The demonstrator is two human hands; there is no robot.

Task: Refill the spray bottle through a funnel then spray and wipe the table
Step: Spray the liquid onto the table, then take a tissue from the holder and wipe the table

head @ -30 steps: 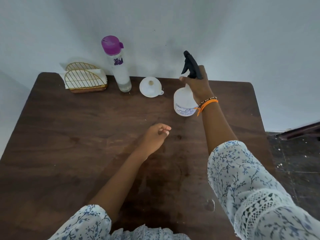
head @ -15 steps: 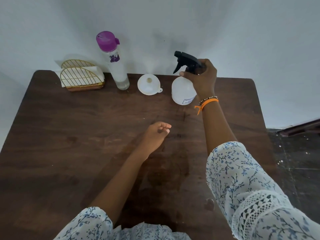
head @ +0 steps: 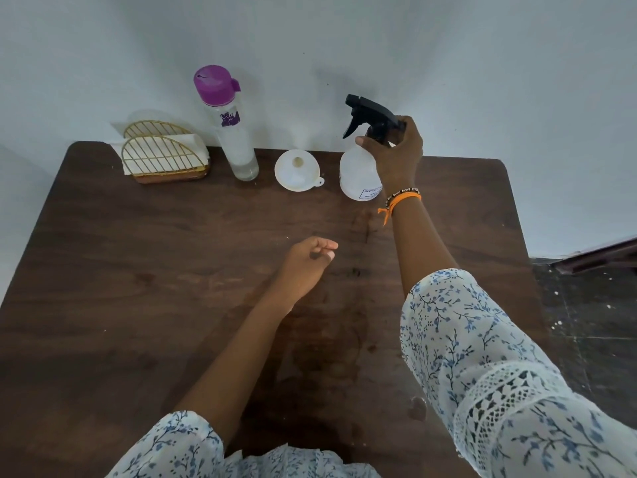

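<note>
A translucent white spray bottle with a black trigger head stands at the back of the dark wooden table. My right hand grips its neck just under the trigger head, nozzle pointing left. A white funnel lies on the table just left of the bottle. Further left stands a tall clear water bottle with a purple cap. My left hand hovers over the table's middle, fingers loosely curled, holding nothing.
A gold wire napkin holder with white napkins sits at the back left corner. A pale wall rises right behind the table. Dark floor shows past the table's right edge. Damp patches mark the wood near me.
My right hand has carried the spray bottle back toward the wall and set it beside the funnel, its nozzle turning left. My left hand has stayed in place.
</note>
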